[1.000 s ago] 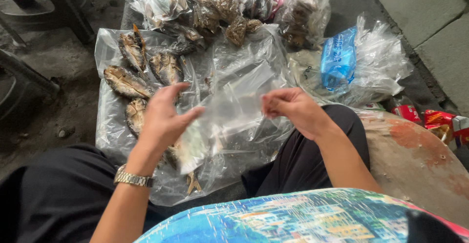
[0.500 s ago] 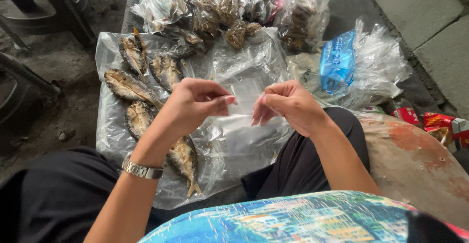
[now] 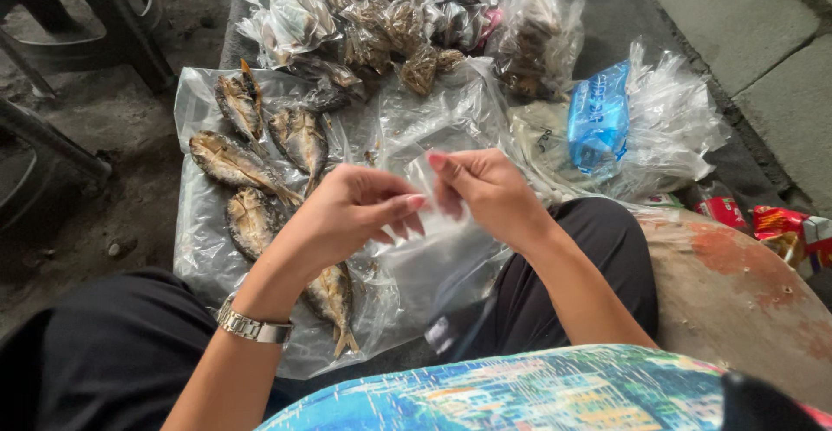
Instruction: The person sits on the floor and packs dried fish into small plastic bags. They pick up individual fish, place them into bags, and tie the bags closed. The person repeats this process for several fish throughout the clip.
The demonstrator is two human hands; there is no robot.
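My left hand (image 3: pixel 347 214) and my right hand (image 3: pixel 485 190) meet over my lap, both pinching the top edge of a small clear plastic bag (image 3: pixel 433 240) that hangs down between them. A metal watch sits on my left wrist. Below and left of my hands, several dried split fish (image 3: pixel 238 164) lie on a clear plastic sheet (image 3: pixel 195 249) spread on the ground. One fish (image 3: pixel 331 297) lies just under my left forearm.
Bagged dried fish (image 3: pixel 390 24) are piled at the top. A blue packet (image 3: pixel 598 119) rests on a heap of clear bags (image 3: pixel 667 128) to the right. Red wrappers (image 3: pixel 776 223) lie far right beside a worn round surface (image 3: pixel 737 284). Dark stool legs (image 3: pixel 52 136) stand left.
My left hand came up from the fish sheet to join my right hand. Both hands now pinch the small clear bag closer together.
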